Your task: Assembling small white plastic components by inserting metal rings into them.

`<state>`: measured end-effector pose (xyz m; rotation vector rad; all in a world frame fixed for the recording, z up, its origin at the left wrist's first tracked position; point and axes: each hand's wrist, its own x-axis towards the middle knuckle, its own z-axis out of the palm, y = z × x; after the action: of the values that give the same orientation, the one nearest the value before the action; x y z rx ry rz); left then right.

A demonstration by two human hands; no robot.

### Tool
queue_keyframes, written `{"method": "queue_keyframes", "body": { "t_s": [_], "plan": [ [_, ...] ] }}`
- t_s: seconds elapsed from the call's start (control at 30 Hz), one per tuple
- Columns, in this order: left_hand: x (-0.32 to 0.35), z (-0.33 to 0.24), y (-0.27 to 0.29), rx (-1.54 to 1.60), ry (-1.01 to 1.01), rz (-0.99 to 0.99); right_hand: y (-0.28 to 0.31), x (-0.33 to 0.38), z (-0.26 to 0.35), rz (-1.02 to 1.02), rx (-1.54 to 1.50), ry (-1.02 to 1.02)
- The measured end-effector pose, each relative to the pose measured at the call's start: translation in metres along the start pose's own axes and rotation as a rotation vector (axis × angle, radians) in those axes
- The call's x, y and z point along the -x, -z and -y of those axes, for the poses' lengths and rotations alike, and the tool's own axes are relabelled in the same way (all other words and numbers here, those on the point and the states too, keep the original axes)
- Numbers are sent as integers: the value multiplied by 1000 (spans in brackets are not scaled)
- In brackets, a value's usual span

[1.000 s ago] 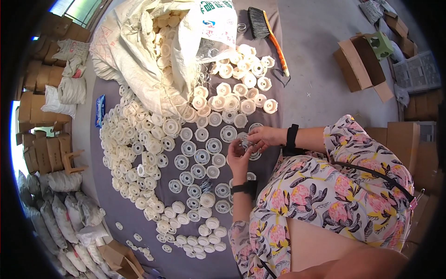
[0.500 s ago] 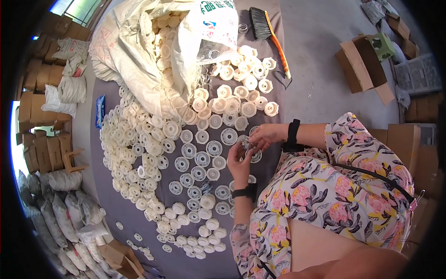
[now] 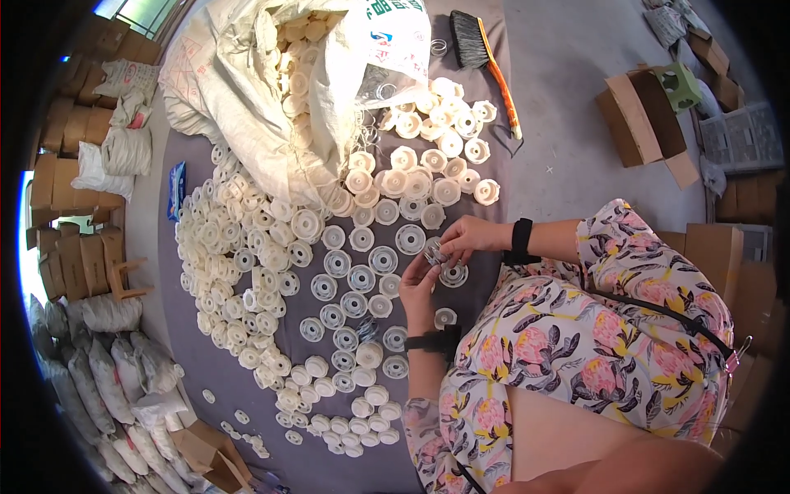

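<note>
My left hand [image 3: 420, 280] and my right hand [image 3: 465, 236] meet above the right side of the cloth-covered table. Between their fingertips they pinch a small bunch of thin metal rings [image 3: 434, 254]; its details are blurred. Around and below the hands lie round translucent plastic parts [image 3: 383, 259] in loose rows, flat side down. A little heap of similar metal rings [image 3: 368, 330] rests among these rows. White domed caps [image 3: 369, 356] stand nearer the table's lower end. Cream cup-shaped parts [image 3: 446, 192] lie beyond my hands.
A large woven sack [image 3: 239, 90] spills cream plastic parts at the far end, and a big pile [image 3: 230, 247] covers the left side. A brush [image 3: 471, 45] with an orange handle lies at the far right edge. An opened cardboard box [image 3: 629, 123] stands on the floor.
My left hand has shifted slightly left and up, still pinching with the right hand. The view has moved a little, so the table parts appear slightly shifted.
</note>
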<state>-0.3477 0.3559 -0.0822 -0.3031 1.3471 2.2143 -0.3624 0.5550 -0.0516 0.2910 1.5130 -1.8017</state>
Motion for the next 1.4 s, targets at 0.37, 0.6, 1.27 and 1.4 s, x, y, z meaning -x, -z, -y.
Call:
{"method": "queue_keyframes", "body": {
  "t_s": [0.37,0.6,1.27,1.4],
  "plan": [
    [17,6,12,-203,-272,84,-23,-17,-8,22,-125,-178],
    [39,10,11,-893,-606,-323,-81,-39,-35,-239,236,111],
    [144,67,97,-388,-781,-855,-190,-69,-122,41,51,110],
    [161,73,100,-354,-654,-785,-158,-82,-138,69,522,161]
  ]
}}
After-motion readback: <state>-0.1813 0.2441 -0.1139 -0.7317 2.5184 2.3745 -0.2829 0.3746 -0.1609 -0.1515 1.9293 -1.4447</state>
